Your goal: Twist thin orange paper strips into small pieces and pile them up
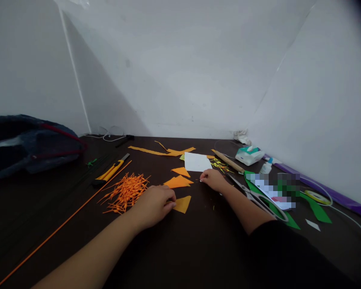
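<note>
My left hand [156, 204] pinches the left end of a yellow-orange paper piece [183, 204] just above the dark table. To its left lies a pile of thin orange twisted pieces [128, 190]. Orange paper triangles [178, 182] rest beyond it. My right hand [210, 179] has its fingertips together near the table, at a tiny white bit [201, 180], below a white sheet [197, 161]. Large scissors [255, 196] lie beside my right forearm.
A yellow cutter [112, 170] and a long orange stick [69, 218] lie at left, near a dark bag [33, 144]. Orange strips [162, 152] lie at the back. At right are a tissue pack [249, 155], a small bottle [266, 166], a tape roll [317, 197] and green paper [319, 210].
</note>
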Demonstrator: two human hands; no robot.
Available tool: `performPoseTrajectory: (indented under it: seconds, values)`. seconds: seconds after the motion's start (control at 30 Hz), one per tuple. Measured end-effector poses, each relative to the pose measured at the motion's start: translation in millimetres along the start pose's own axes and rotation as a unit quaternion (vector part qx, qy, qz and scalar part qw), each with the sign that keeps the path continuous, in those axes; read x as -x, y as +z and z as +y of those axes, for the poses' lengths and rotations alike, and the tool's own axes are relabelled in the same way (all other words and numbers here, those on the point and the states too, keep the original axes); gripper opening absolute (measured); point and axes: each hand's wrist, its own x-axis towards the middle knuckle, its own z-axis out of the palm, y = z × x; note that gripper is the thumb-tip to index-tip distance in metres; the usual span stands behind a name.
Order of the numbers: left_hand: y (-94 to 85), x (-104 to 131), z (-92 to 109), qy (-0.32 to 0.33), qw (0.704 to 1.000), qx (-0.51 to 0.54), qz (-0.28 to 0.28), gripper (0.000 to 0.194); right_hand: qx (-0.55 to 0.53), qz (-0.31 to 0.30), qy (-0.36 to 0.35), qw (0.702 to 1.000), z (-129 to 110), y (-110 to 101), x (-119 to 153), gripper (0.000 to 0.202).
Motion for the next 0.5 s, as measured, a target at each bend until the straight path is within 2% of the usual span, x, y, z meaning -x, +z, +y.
performPoseTrajectory:
  seconds: [0.3,0.5]
  values:
    - [-1.1,0.6,-2.5,0.006,1.000,-0.005,0.010,0.014,0.059,-0.009,-0.046,0.997,-12.3,2.3,6.4,0.008]
    - [-3.8,2.1,-2.4,-0.001,1.000,-0.003,0.017,0.012,0.042,0.007,-0.031,0.999,-14.4,9.1,-6.3,0.013]
